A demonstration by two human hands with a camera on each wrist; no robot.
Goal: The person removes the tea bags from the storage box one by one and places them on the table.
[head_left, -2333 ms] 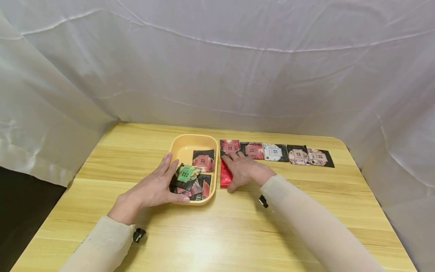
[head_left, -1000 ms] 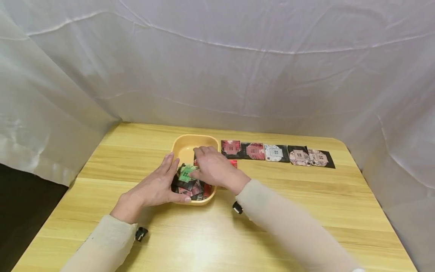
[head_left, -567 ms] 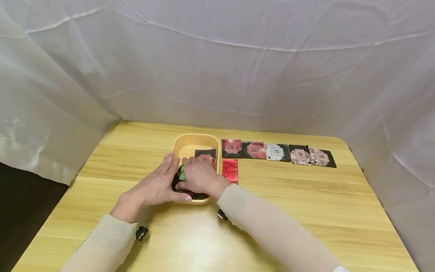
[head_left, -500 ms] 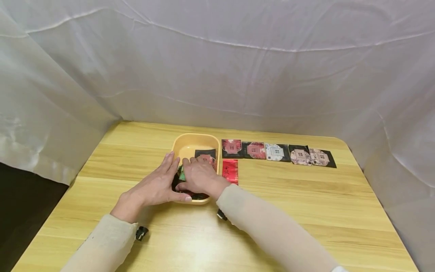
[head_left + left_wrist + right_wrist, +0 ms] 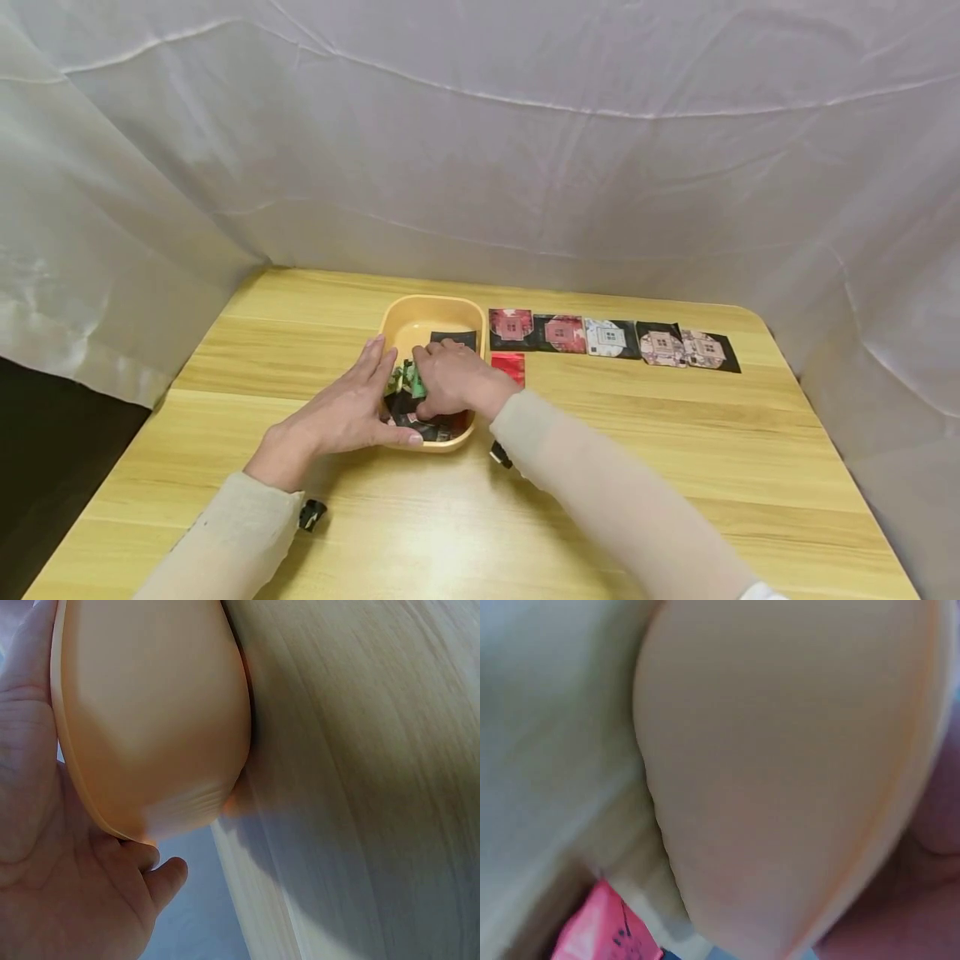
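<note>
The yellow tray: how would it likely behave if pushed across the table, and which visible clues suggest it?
The yellow tray is probably stiff: its smooth wall shows no sag beside the left hand. It would likely slide rather than roll or tip, sitting broad and low on the table. The packets inside may shift, piled unevenly.

A rounded yellow tray is sitting flat, holding dark packets toward its near end; a green-labelled packet is lying partly hidden among them.

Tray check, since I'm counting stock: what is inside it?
The tray holds a green-labelled packet and several dark packets. The right grip covers part of the pile; whatever lies beneath is hidden.
</note>
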